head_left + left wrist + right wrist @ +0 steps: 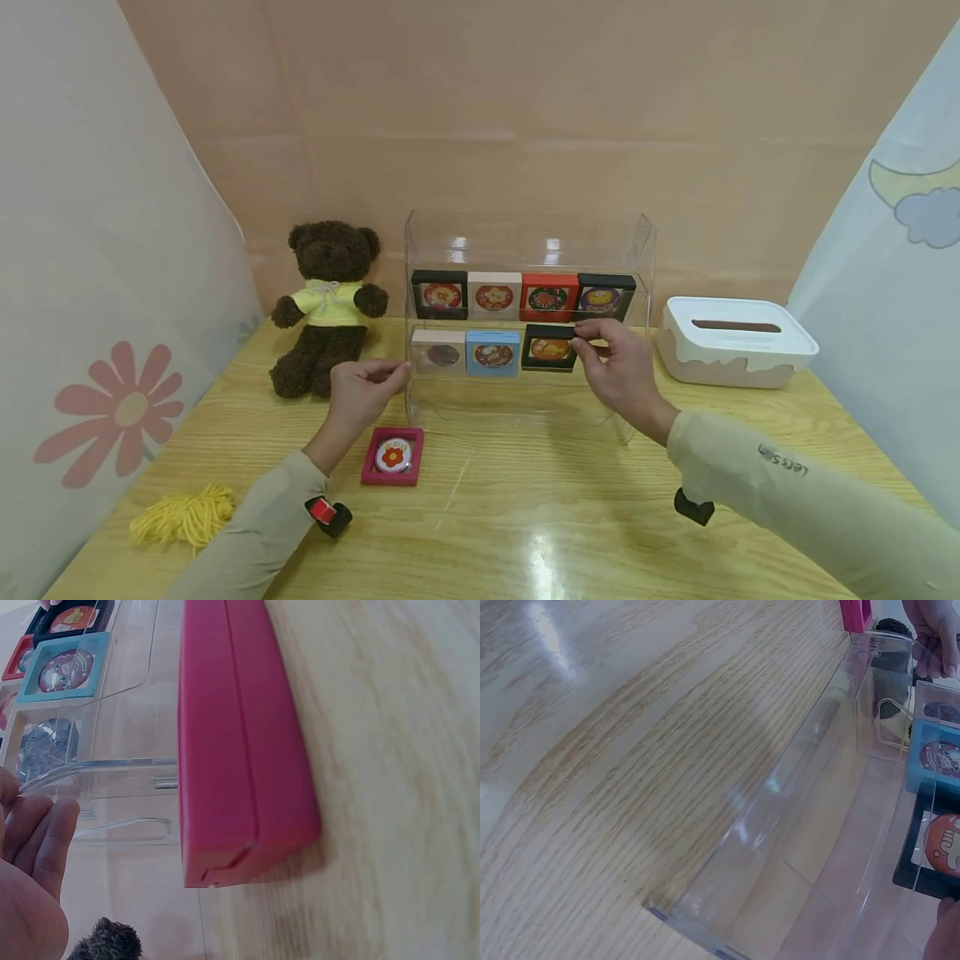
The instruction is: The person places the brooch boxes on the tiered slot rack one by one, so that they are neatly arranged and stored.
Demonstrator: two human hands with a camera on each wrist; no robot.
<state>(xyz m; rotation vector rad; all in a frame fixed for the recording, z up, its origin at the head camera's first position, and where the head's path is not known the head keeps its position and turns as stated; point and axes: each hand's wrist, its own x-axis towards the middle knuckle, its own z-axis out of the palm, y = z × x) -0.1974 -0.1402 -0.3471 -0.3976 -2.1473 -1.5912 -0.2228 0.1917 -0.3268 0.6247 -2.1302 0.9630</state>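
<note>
A clear tiered display rack (409,250) stands at the back middle of the table. My right hand (621,371) pinches the upper right corner of a black square badge case (550,348) with an orange badge, at the right end of the lower tier. Left of it sit a light blue case (492,354) and a beige case (438,352). My left hand (366,393) grips the rack's left side edge between thumb and fingers. On the table in front lies a magenta case (392,456) with a red flower badge; it looms close in the left wrist view.
Along the upper tier stand black, beige, red (550,297) and black cases. A brown teddy bear (330,304) in a yellow top leans left of the rack. To the right is a white-lidded tissue box (735,346). Yellow yarn (183,517) lies at the front left.
</note>
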